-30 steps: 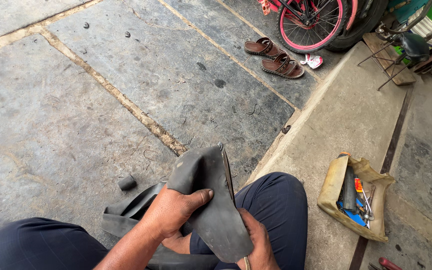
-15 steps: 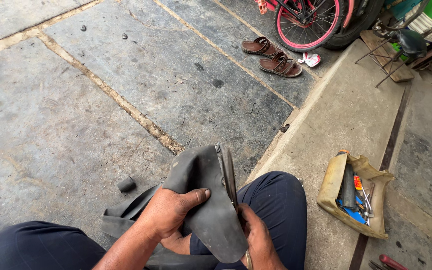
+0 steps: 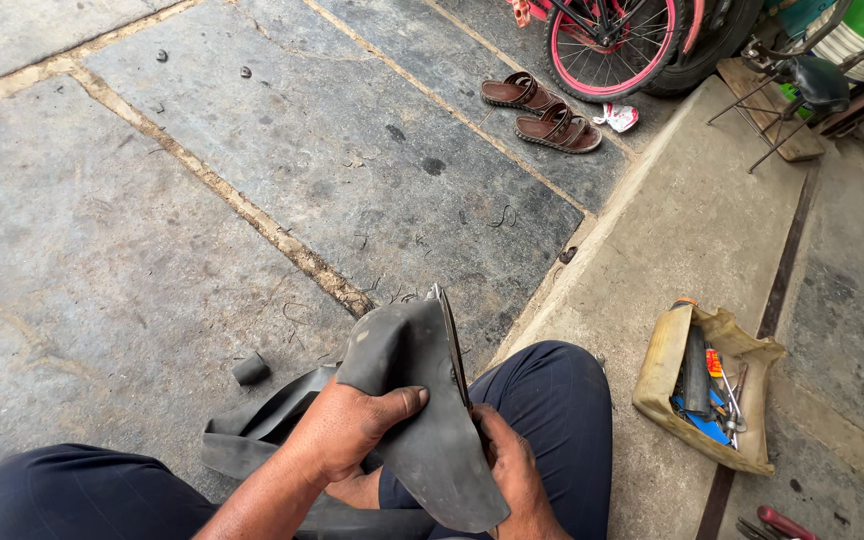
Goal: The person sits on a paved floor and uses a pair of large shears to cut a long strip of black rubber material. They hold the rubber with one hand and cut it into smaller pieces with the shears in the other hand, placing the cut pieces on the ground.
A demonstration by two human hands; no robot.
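Note:
A black rubber inner tube (image 3: 422,400) is folded over between my knees, its loose end trailing onto the stone floor at the left. My left hand (image 3: 352,430) grips the fold from the left, thumb laid across the rubber. My right hand (image 3: 507,470) holds the tube's right edge and a thin metal blade-like tool (image 3: 449,335) that stands up along the fold; its type is unclear. My legs in dark blue trousers (image 3: 542,400) frame the tube.
A small black rubber piece (image 3: 250,369) lies on the floor at the left. A cut-open yellow can of tools (image 3: 707,385) sits on the concrete step at the right. Brown sandals (image 3: 542,110), a pink-rimmed bicycle wheel (image 3: 612,45) and a metal stand (image 3: 782,100) are farther off.
The tube's fold has risen slightly and the metal tool now stands more upright along its edge. Both hands keep their grip.

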